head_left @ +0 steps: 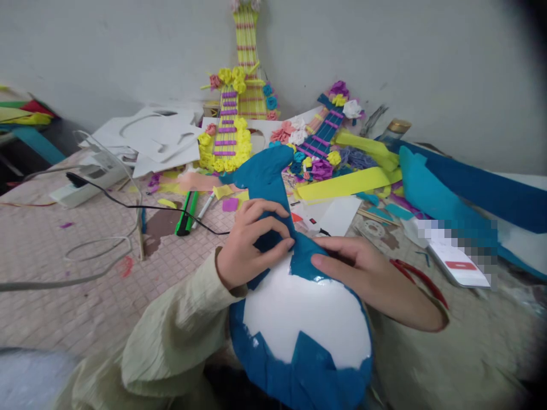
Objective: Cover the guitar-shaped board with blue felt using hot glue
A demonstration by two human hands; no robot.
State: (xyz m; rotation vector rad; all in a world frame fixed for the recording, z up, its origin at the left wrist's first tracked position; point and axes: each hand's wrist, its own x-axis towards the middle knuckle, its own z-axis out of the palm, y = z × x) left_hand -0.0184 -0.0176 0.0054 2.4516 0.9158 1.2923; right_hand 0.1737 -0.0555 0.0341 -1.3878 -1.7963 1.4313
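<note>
A guitar-shaped white foam form [299, 310] rests against my lap, its neck pointing away and partly wrapped in blue paper [265, 171]. My left hand [252, 242] grips the waist of the form, fingers curled over the blue paper. Flat on the blue paper at the top of the white body lies my right hand [363, 273], fingers together and pressing it down. More blue paper [307, 370] covers the lower rim of the form.
Finished paper guitars, one yellow [228, 142] and one blue with flowers [320, 136], lie at the back. Green markers [187, 213], a black cable [128, 205], a power strip [81, 191], red-handled pliers [416, 276], a phone [459, 265], a glue bottle [395, 131] and blue and yellow paper sheets surround them.
</note>
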